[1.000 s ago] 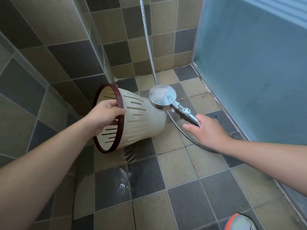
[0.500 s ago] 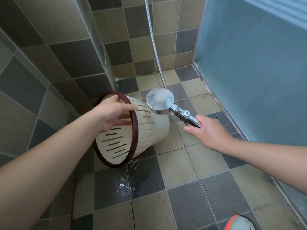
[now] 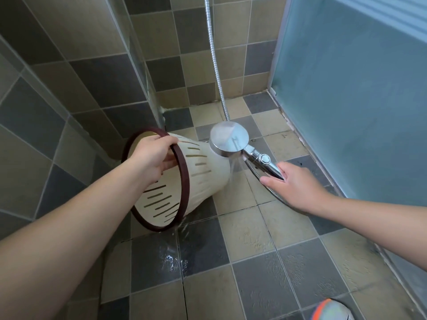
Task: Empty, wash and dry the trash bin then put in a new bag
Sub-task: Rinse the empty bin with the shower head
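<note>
Lying sideways, trash bin (image 3: 203, 174) mouth nearward

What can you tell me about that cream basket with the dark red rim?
The cream plastic trash bin tapers to a closed base; narrow slots cut its wall, and a dark red-brown ring edges its mouth. It is tipped sideways above the wet tiled floor. The left hand grips the ring; the chrome shower head sprays its base end.

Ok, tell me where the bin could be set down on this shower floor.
Bare tile lies between the wet patch and the frosted blue door, ahead of the orange-and-grey shoe. It is crowded by the glass panel, where the left hand holds the cream slotted bin, and where the right hand holds the chrome shower head.
</note>
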